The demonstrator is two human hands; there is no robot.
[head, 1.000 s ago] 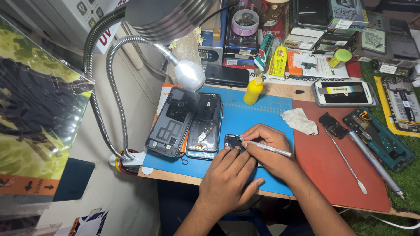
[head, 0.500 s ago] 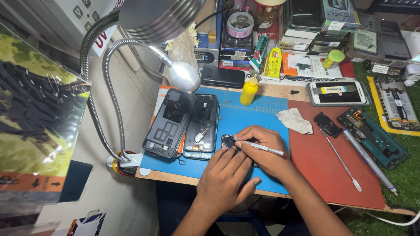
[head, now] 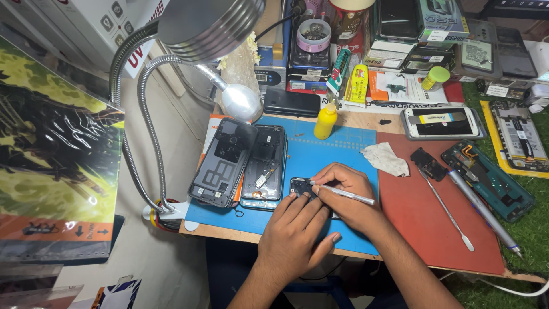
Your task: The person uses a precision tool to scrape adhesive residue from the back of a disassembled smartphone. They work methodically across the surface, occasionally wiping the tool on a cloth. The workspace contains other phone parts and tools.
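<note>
Right hand (head: 349,191) pinching a slim tool (head: 346,194), small part (head: 299,186) just left; left hand (head: 297,234) open, fingertips touching it.

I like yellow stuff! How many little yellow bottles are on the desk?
2: yellow dropper bottle on the blue mat's back edge; yellow tube behind it among the boxes. More may be hidden.

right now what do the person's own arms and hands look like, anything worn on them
Both hands are bare: the left hand and the right hand show no gloves, rings or watch. Both forearms are uncovered as far as the picture's lower edge, with no sleeve, strap or marking in sight.
</note>
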